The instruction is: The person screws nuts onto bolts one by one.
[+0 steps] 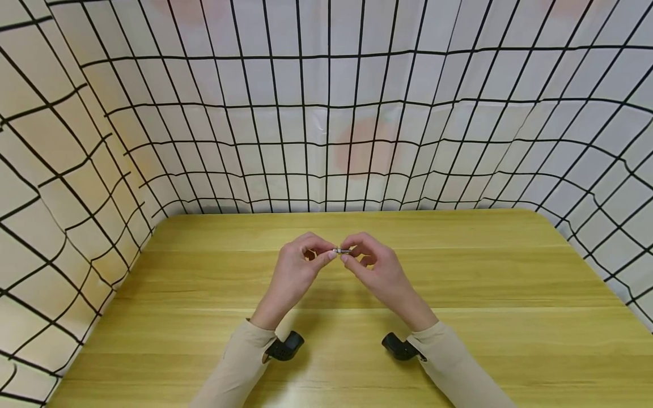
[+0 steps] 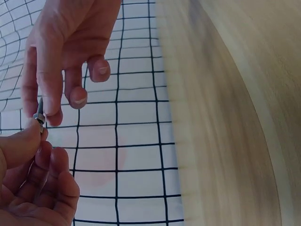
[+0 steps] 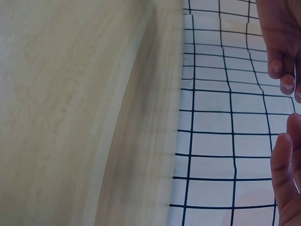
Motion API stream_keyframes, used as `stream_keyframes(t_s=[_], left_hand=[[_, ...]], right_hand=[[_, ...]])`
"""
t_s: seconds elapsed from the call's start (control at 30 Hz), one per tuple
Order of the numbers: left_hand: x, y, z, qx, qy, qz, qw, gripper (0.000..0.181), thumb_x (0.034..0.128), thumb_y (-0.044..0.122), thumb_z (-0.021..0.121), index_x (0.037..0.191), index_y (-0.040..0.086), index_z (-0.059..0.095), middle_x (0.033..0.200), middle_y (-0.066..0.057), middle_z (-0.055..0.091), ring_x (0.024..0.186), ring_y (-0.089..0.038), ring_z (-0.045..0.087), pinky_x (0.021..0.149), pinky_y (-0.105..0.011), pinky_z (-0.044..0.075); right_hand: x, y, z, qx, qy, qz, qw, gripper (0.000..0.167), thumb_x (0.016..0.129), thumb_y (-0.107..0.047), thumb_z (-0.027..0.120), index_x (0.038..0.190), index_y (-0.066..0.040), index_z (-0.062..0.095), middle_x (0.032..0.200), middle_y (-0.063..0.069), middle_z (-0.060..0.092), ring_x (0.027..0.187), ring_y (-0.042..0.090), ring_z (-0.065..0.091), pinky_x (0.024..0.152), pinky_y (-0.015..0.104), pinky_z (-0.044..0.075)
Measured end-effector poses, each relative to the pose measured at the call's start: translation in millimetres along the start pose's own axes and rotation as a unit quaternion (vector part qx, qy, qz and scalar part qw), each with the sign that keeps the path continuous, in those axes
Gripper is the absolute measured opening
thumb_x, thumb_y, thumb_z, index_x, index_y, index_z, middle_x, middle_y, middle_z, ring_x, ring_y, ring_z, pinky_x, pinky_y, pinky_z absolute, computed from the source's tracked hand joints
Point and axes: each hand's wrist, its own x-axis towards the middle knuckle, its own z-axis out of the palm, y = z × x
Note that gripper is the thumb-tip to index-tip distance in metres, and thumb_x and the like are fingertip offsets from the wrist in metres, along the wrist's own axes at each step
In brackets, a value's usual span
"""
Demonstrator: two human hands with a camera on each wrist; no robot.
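Observation:
A small metal bolt [image 1: 343, 251] spans the gap between the two hands, lying roughly level above the table. My left hand [image 1: 301, 260] pinches its left end between thumb and index finger. From the other side, my right hand [image 1: 374, 260] pinches the shank with thumb and index finger. In the left wrist view the bolt [image 2: 39, 116] shows a thin shank and a nut-like collar beside the left thumb. The left hand [image 2: 35, 183] is below there, the right hand [image 2: 70, 42] above. Both hands are cut off at the right wrist view's edge, where the bolt cannot be made out.
A wooden table [image 1: 326, 357] lies under both hands. White sheeting with a black grid net [image 1: 326, 124] rises behind it and along both sides. Black wrist devices sit at the left cuff [image 1: 287, 347] and right cuff [image 1: 399, 347].

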Motion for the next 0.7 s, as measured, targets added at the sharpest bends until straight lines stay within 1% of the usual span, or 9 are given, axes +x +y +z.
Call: stream_keyframes(t_s=[0.07,0.17,0.37,0.47,0.57,0.7], left_hand=[[-0.2,0.3,0.1,0.002,-0.002,-0.001,1.0,0.004,0.0887,0.014,0.075,0.092,0.012,0.076,0.084,0.008,0.065,0.077,-0.012,0.057,0.075,-0.036,0.047],[-0.2,0.2,0.2,0.003,-0.003,-0.004,1.0,0.004,0.0885,0.015,0.075,0.092,0.012,0.076,0.084,0.008,0.064,0.077,-0.012,0.056,0.075,-0.036,0.047],[-0.7,0.7,-0.4,-0.001,-0.002,-0.001,1.0,0.003,0.0883,0.013,0.075,0.091,0.012,0.076,0.083,0.007,0.065,0.077,-0.013,0.056,0.074,-0.035,0.046],[-0.6,0.7,-0.4,0.0,-0.003,0.004,1.0,0.003,0.0882,0.013,0.075,0.091,0.012,0.076,0.083,0.007,0.064,0.076,-0.012,0.055,0.074,-0.034,0.046],[-1.3,1.4,-0.2,-0.003,-0.009,0.005,0.9999,0.003,0.0883,0.013,0.075,0.091,0.012,0.076,0.084,0.008,0.064,0.077,-0.012,0.055,0.074,-0.034,0.046],[-2.2,1.4,0.9,-0.006,-0.018,0.001,0.9998,0.003,0.0885,0.013,0.075,0.092,0.013,0.075,0.084,0.008,0.064,0.078,-0.012,0.055,0.074,-0.034,0.046]], right_hand=[[0.3,-2.2,0.6,-0.001,0.001,-0.006,1.0,0.016,0.091,0.007,0.064,0.104,-0.002,0.062,0.096,0.012,0.063,0.076,0.02,0.061,0.059,0.03,0.049],[-0.2,4.1,1.8,0.002,0.004,-0.003,1.0,0.017,0.092,0.006,0.065,0.105,-0.005,0.063,0.094,0.009,0.064,0.072,0.019,0.061,0.056,0.028,0.048],[-1.1,25.2,3.1,0.004,0.0,0.002,1.0,0.014,0.095,-0.009,0.066,0.107,-0.016,0.064,0.097,0.0,0.065,0.076,0.018,0.062,0.058,0.03,0.049],[-1.6,28.5,3.0,0.002,-0.004,0.0,1.0,0.009,0.097,-0.015,0.065,0.106,-0.018,0.064,0.096,-0.002,0.065,0.078,0.019,0.062,0.06,0.032,0.048],[-2.3,28.1,3.0,0.005,-0.008,0.006,0.9999,0.005,0.099,-0.017,0.062,0.102,-0.018,0.066,0.09,-0.004,0.065,0.075,0.018,0.061,0.059,0.031,0.049],[-2.7,26.5,2.8,0.007,-0.01,0.02,0.9997,0.011,0.1,-0.02,0.06,0.097,-0.015,0.069,0.084,-0.006,0.064,0.072,0.017,0.061,0.058,0.032,0.051]])
